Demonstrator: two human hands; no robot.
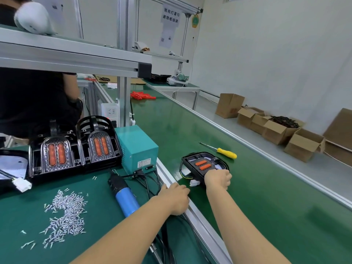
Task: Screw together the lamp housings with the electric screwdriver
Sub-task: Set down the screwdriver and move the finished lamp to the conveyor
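Observation:
A black lamp housing [198,163] with two orange lenses lies on the green conveyor belt [247,187], and my right hand [219,179] grips its near edge. My left hand [176,199] rests on the aluminium rail between bench and belt, fingers loosely curled, holding nothing. The electric screwdriver [123,195], blue-handled with a black nose, lies on the bench just left of my left hand. A pile of several silver screws [64,214] is spread on the bench mat. Two more lamp housings [74,149] stand upright at the back of the bench.
A teal power supply box [138,147] sits behind the screwdriver, its cables running toward me. A yellow-handled manual screwdriver [222,151] lies on the belt beyond the housing. Another person in black stands at far left. Open cardboard boxes [276,128] line the floor on the right.

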